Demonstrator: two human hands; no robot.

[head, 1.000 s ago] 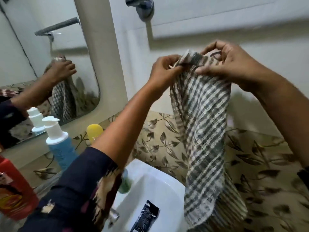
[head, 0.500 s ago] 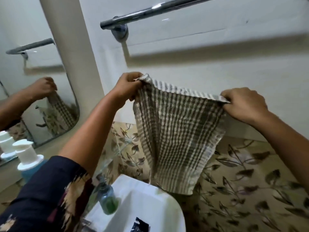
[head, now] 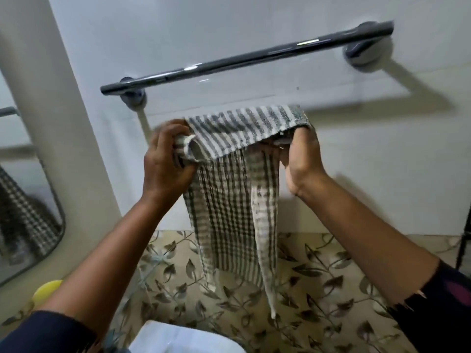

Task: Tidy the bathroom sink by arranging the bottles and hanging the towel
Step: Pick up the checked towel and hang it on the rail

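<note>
A grey-and-white checked towel (head: 230,200) hangs folded between both hands, its top edge turned over toward me. My left hand (head: 165,164) is shut on the towel's upper left corner. My right hand (head: 299,159) grips the upper right corner from beneath, fingers under the fold. A chrome towel bar (head: 244,59) runs across the white wall just above the towel, not touching it. Of the bottles, only a yellow cap (head: 47,290) shows at the lower left.
A white sink rim (head: 183,337) shows at the bottom centre. Leaf-patterned tiles (head: 318,289) cover the lower wall. A mirror (head: 25,212) at the left reflects the towel, beside a cream pillar (head: 58,110). A dark cable or stand (head: 465,238) is at the right edge.
The towel went from spread wide to folded over at the top, with both hands closer together and raised near the bar. The view tilted up, so the whole bar shows and most bottles left view.
</note>
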